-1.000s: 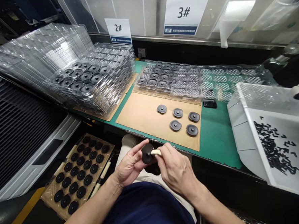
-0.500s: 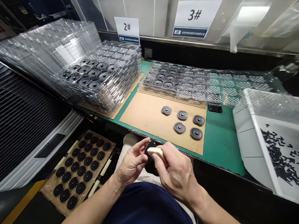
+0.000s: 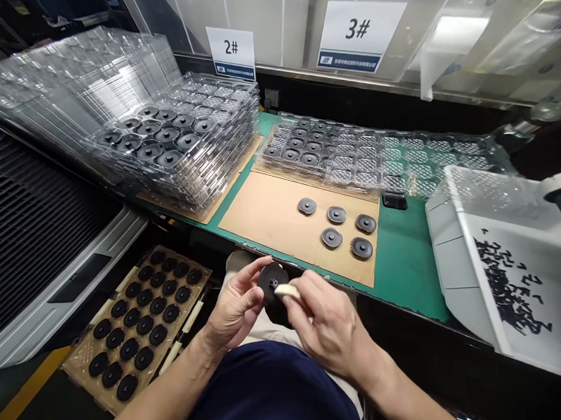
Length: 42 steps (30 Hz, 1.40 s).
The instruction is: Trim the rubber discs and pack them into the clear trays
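Above my lap, my left hand point(image 3: 239, 302) grips a round black plastic disc point(image 3: 267, 277) by its left edge, its face with the small central hub turned towards me. A small cream-coloured block point(image 3: 287, 291) is pinched in my right hand point(image 3: 324, 317), its tip at the right side of the disc near the hub. I cannot tell whether block and disc touch. Just beyond my hands, several similar discs point(image 3: 331, 237) lie on a cardboard sheet point(image 3: 261, 215) on the green bench.
At left stands a tall stack of clear trays point(image 3: 207, 167), discs in the top one. More clear trays point(image 3: 353, 176) lie along the back. A white bin point(image 3: 459, 246) with small black scraps is at right. Low at left is a disc-filled tray point(image 3: 86, 356). A phone point(image 3: 395, 200) lies on the bench.
My left hand has turned the disc so its face now shows more fully. My right hand's block has shifted from across the disc to its right side. The view has moved slightly.
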### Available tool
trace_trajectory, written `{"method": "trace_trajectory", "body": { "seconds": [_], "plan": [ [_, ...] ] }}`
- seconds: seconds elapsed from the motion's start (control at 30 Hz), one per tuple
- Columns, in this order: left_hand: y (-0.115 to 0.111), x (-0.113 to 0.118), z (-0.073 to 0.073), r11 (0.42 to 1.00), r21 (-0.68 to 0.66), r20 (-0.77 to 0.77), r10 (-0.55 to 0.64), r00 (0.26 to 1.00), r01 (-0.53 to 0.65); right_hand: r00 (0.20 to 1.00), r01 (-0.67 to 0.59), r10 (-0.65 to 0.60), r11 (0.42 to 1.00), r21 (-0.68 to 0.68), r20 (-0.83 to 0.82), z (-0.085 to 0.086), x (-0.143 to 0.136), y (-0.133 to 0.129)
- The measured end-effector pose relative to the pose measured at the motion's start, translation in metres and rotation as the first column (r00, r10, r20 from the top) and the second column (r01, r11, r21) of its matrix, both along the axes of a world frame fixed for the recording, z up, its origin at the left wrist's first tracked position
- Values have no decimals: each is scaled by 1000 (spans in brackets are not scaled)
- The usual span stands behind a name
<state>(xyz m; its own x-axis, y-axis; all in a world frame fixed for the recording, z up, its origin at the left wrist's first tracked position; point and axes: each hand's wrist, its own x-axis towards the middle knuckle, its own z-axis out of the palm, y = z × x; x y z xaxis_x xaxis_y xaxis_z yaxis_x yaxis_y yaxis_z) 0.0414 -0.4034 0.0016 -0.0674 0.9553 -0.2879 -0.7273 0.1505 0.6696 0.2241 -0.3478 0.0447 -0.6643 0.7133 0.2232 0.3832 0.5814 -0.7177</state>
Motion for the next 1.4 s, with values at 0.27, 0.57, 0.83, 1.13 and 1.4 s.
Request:
{"method": "trace_trajectory", "body": {
  "seconds": [0.27, 0.57, 0.83, 1.13, 1.4],
  "plan": [
    [0, 1, -3, 998, -37, 21, -49, 999, 50, 998, -36, 36, 999, 7, 58, -5, 10, 4],
    [2, 6, -2, 996, -62, 11, -64, 998, 65, 980, 3, -24, 994, 111, 196, -6, 14, 4],
    [-2, 6, -3, 978, -93, 100, -175, 979, 185, 973, -34, -25, 968, 250, 230, -1, 10, 4],
    [-6, 5, -21, 917, -150, 190, -340, 921, 370, 941, -219, 108, 917, 334, 320, 5, 9, 8],
    [-1, 12, -9, 982, -76, 203, -155, 967, 173, 988, -74, 21, 930, 359, 151, 4, -2, 7]
  ]
}}
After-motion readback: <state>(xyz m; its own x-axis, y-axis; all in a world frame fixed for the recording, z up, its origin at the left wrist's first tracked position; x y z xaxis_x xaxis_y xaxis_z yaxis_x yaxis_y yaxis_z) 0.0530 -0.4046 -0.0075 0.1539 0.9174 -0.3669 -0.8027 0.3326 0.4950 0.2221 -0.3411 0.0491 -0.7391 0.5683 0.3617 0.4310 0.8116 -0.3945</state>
